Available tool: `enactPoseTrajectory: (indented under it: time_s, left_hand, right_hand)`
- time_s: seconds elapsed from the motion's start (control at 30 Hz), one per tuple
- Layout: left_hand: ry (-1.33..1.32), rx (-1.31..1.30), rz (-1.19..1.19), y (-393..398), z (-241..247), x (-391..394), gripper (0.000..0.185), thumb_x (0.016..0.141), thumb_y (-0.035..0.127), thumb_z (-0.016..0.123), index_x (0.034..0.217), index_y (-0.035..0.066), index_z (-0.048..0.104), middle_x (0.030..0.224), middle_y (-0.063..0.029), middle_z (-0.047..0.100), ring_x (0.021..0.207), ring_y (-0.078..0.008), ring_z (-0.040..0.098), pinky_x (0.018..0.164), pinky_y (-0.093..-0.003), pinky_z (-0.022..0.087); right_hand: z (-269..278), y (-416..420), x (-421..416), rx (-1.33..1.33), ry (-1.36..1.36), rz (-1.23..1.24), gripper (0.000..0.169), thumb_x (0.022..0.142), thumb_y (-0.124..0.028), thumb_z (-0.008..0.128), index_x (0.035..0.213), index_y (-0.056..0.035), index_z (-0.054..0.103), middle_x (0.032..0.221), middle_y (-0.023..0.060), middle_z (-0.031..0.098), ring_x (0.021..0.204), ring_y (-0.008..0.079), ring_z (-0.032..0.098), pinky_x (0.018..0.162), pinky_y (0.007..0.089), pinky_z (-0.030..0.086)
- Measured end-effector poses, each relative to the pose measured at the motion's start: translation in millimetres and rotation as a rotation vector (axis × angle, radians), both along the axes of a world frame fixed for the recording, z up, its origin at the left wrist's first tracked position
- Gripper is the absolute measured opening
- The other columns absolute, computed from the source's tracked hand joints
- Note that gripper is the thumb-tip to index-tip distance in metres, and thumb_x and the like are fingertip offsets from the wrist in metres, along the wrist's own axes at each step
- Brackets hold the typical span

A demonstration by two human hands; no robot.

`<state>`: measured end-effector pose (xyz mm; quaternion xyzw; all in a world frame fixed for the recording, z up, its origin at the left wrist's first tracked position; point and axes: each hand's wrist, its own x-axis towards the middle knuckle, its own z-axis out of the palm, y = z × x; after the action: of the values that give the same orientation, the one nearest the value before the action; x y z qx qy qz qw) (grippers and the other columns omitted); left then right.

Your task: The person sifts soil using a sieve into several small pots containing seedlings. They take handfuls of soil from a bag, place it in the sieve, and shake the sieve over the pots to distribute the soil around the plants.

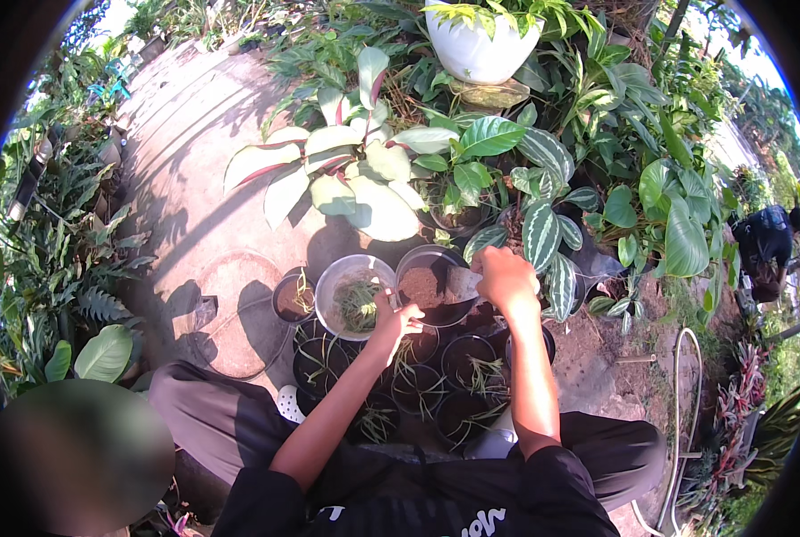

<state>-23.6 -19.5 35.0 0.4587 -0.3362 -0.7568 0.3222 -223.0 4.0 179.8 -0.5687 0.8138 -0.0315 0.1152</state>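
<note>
My right hand (509, 282) grips a pale scoop (463, 284), whose blade dips into a dark bucket (433, 252) of brown soil (421, 287). My left hand (394, 323) is over the gap between that bucket and a metal bowl (328, 302). Its fingers overlap the bowl's right rim; whether they grip anything cannot be told. Cut green grass-like plants (358, 305) lie inside the bowl. Below both hands stand several black pots of dark soil, including one pot (468, 356) with a thin-leaved seedling (484, 376) drooping at its edge.
Left of the bowl is a small soil-filled pot (294, 299). A round slab (239, 335) lies on the concrete. Large pale-leaved (380, 208) and striped-leaved (541, 235) plants crowd the far side. A hose (678, 403) curves at right; another person (766, 245) bends beyond it.
</note>
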Motion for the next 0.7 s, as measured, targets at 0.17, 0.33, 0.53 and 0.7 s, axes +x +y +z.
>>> enactPoseTrajectory:
  time_s: [0.17,0.33,0.53,0.7]
  left_hand:
    - [0.012,0.117,0.176,-12.1,-5.6,10.1,0.086,0.074,0.007,0.068,0.136,0.010,0.009,0.101,-0.0178,0.050,0.082,-0.0295,0.059,0.075,-0.0428,0.055]
    - [0.065,0.084,0.265,-19.4,0.3,19.9,0.076,0.072,0.006,0.068,0.128,0.011,0.016,0.105,-0.0162,0.047,0.081,-0.0250,0.058,0.074,-0.0371,0.054]
    - [0.067,0.069,0.275,-20.7,14.8,22.1,0.079,0.073,0.005,0.067,0.130,0.009,0.013,0.095,-0.0156,0.051,0.075,-0.0222,0.059,0.068,-0.0334,0.055]
    - [0.075,0.094,0.260,-20.1,14.0,22.0,0.074,0.074,0.004,0.066,0.127,0.010,0.015,0.096,-0.0163,0.051,0.072,-0.0225,0.060,0.067,-0.0332,0.055]
  right_hand:
    - [23.8,4.1,-22.1,-0.160,-0.191,-0.063,0.038,0.071,-0.018,0.074,0.109,-0.0147,0.066,0.099,0.0141,0.067,0.103,0.0293,0.063,0.089,0.0400,0.049]
    - [-41.2,-16.8,-72.8,0.052,-0.256,-0.138,0.030,0.073,-0.011,0.068,0.102,-0.0036,0.067,0.104,0.0184,0.068,0.098,0.0329,0.066,0.084,0.0409,0.052]
    - [-154.0,-27.2,-63.5,0.195,-0.032,-0.243,0.030,0.076,-0.010,0.063,0.104,-0.0029,0.068,0.100,0.0182,0.070,0.098,0.0318,0.068,0.081,0.0422,0.055]
    - [-241.4,-17.2,-64.8,0.018,0.058,-0.290,0.023,0.077,-0.011,0.063,0.099,-0.0073,0.067,0.101,0.0153,0.070,0.097,0.0313,0.068,0.101,0.0496,0.043]
